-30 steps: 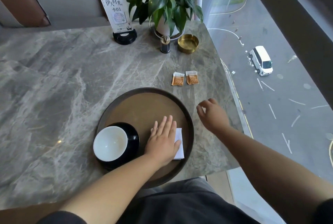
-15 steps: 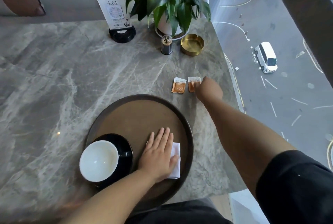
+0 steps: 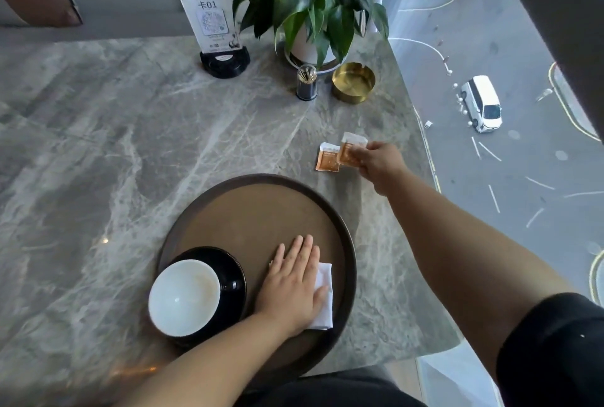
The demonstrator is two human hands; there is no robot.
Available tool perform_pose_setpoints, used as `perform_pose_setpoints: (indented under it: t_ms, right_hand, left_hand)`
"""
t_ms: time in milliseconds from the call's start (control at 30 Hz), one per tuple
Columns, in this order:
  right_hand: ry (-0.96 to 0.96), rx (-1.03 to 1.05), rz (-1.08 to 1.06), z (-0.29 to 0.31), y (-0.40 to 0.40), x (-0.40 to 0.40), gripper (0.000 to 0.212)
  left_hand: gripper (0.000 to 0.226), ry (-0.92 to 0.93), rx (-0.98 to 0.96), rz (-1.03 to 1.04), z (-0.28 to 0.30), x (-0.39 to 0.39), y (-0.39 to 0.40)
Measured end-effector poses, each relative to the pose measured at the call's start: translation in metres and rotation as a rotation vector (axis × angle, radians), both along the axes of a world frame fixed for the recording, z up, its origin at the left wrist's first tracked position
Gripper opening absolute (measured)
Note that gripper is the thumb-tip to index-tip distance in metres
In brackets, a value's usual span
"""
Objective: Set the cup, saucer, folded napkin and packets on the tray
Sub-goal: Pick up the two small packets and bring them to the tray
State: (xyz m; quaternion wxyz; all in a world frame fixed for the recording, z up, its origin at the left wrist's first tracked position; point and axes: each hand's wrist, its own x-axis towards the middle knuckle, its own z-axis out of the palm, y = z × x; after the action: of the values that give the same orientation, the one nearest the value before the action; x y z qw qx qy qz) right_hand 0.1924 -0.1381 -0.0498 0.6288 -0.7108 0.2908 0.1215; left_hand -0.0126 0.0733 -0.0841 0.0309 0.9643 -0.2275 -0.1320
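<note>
Round brown tray [image 3: 343,230] on the marble desk [image 3: 98,161], near edge. On it: black saucer [image 3: 233,267] with white cup [image 3: 184,297] seated at the tray's left; folded white napkin [image 3: 323,295] to the right of the saucer, left hand [image 3: 292,285] lying flat on it, fingers spread, pressing and not gripping. Off the tray, just beyond its far-right rim: two orange packets. Right hand [image 3: 379,163], grip pinched on the right packet [image 3: 349,151], which looks lifted and tilted, its edge overlapping the left packet [image 3: 327,161]; whether the two touch cannot be told from this angle. Left packet lies flat on the desk. Step in hand, as judged: carrying the packets to the tray. Best done by holding the packet by its edge, setting it flat on the bare far half of the tray, clear of the napkin, then fetching the second alongside it.
</note>
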Motion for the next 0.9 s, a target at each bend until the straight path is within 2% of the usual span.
perform_pose_setpoints:
  t_ms: [167,367,500,700,867,900]
  right_hand:
    - [0.024,-0.07,0.042,-0.002,0.03,0.012,0.026]
    - [0.09,-0.421,0.17,-0.007,0.05,0.021,0.011]
    - [0.104,-0.57,0.262,-0.009,0.059,0.02,0.014]
    - [0.068,-0.529,0.202,-0.013,0.055,0.019,0.014]
    - [0.005,-0.331,0.042,-0.005,0.038,0.009,0.045]
    - [-0.009,-0.292,0.042,-0.001,0.034,0.004,0.044]
  left_hand:
    - [0.067,-0.01,-0.006,0.002,0.002,0.0,0.0]
    - [0.068,-0.006,-0.012,-0.011,0.004,-0.001,0.0]
    - [0.067,0.009,-0.025,0.002,0.005,-0.001,0.0]
    - [0.067,0.037,0.0,-0.002,0.008,0.001,0.001]
    - [0.067,0.083,0.029,0.01,0.008,0.001,0.001]
    - [0.068,0.108,0.042,0.009,0.01,0.002,0.002]
